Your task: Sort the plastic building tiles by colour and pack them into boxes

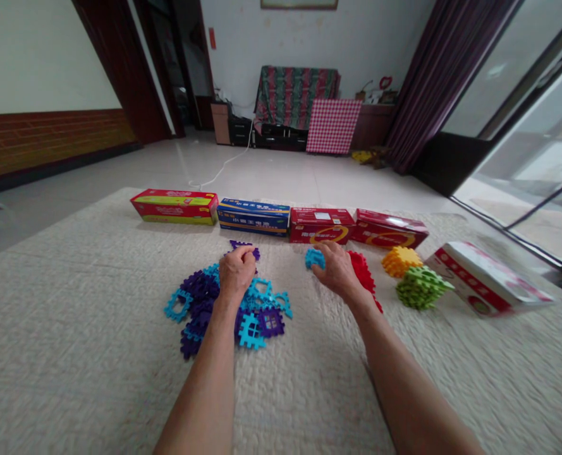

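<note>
My left hand [237,273] is closed at the far edge of a loose pile of interlocking plastic building pieces [203,287] in purple and light blue. A purple building piece [253,253] shows past its curled fingers and appears pinched there; the fingertips are partly hidden. My right hand [338,268] has thumb and fingers around a small stack of light blue building pieces [313,258]. Its palm side is hidden. Red building pieces [363,272] lie just right of that hand, partly covered by the wrist.
Along the far side stand a red-yellow box [176,207], a blue box [253,217] and two red boxes [322,226]. To the right are yellow pieces [401,260], a stack of green pieces [420,287] and a white-red box [492,278]. Everything rests on a cream quilted cover [95,303].
</note>
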`<act>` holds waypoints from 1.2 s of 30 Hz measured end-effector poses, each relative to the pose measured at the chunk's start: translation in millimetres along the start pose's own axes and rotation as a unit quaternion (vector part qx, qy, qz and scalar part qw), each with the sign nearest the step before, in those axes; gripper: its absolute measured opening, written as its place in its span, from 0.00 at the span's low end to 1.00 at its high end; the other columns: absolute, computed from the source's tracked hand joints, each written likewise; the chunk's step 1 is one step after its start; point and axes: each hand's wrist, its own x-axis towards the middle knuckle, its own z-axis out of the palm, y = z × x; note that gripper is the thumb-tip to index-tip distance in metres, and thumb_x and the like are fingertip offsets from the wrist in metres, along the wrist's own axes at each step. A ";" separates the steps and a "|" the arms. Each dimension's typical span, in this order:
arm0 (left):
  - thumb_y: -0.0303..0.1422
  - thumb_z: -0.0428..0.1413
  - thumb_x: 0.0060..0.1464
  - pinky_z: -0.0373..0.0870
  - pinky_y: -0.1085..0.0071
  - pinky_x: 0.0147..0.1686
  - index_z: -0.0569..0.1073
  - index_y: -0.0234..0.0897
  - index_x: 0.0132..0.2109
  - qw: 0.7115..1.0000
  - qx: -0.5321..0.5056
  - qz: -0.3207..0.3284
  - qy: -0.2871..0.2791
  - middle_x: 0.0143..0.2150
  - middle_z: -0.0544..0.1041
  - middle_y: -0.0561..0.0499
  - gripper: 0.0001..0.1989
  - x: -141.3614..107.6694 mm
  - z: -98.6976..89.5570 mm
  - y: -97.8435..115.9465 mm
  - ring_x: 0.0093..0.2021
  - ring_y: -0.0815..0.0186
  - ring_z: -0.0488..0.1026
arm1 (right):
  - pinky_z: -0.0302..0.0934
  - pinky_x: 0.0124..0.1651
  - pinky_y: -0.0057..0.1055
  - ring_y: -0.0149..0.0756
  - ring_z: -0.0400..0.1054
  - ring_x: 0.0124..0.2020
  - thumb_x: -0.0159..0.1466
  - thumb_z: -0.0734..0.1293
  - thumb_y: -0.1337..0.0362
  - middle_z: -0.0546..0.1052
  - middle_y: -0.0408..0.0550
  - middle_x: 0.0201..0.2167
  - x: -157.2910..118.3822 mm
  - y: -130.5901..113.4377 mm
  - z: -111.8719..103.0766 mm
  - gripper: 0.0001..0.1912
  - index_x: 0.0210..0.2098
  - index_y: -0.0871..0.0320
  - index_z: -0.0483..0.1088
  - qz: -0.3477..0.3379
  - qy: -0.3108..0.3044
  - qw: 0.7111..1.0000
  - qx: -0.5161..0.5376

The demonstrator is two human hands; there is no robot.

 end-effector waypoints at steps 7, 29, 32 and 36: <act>0.29 0.50 0.54 0.70 0.72 0.49 0.81 0.38 0.44 0.999 0.012 -0.020 0.021 0.42 0.83 0.49 0.16 4.6 -8.8 -9.5 0.45 0.62 0.78 | 0.63 0.51 0.38 0.41 0.71 0.46 0.58 0.65 0.69 0.76 0.55 0.45 -8.9 -51.4 19.5 0.15 0.46 0.60 0.71 -0.122 -0.074 0.973 0.184; 0.29 0.50 0.54 0.69 0.71 0.50 0.81 0.37 0.43 1.000 0.006 -0.010 0.019 0.43 0.82 0.47 0.16 2.2 -8.6 -4.1 0.47 0.60 0.78 | 0.64 0.48 0.37 0.41 0.70 0.44 0.56 0.67 0.66 0.75 0.55 0.45 -13.1 -71.7 21.7 0.21 0.50 0.59 0.68 -0.112 -0.057 0.967 0.220; 0.29 0.49 0.54 0.69 0.71 0.51 0.81 0.39 0.43 1.000 0.009 -0.013 0.018 0.43 0.82 0.49 0.17 2.5 -8.2 -4.0 0.47 0.61 0.78 | 0.63 0.51 0.40 0.43 0.69 0.47 0.55 0.65 0.68 0.74 0.55 0.46 -4.2 -47.3 14.3 0.22 0.50 0.58 0.68 -0.079 0.029 0.980 0.178; 0.29 0.49 0.54 0.69 0.72 0.50 0.81 0.39 0.43 1.000 0.013 -0.019 0.012 0.43 0.82 0.49 0.16 3.4 -8.0 -4.0 0.47 0.61 0.78 | 0.62 0.51 0.43 0.47 0.69 0.47 0.56 0.64 0.67 0.76 0.57 0.45 1.8 -15.5 3.9 0.21 0.49 0.60 0.70 -0.014 0.057 0.996 0.065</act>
